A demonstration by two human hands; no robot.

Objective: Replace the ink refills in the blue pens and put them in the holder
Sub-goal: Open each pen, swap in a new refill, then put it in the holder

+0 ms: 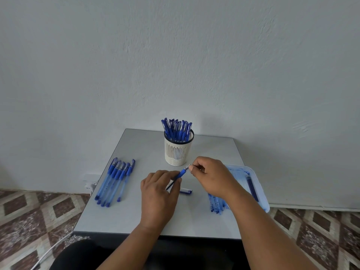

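- Grey square table [136, 215] against a pale textured wall [175, 55] — patterned brown tile floor [29, 215].
- Left hand [158, 193] grips the blue pen [180, 175]; right hand [211, 175] pinches its tip.
- Slotted cream holder [177, 152] — full of pens — stands behind.

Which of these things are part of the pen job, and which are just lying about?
Job: pen held by both hands, left and right; holder; row of pens; cap; tray with refills; barrels.
Lying about: cable; wall socket.
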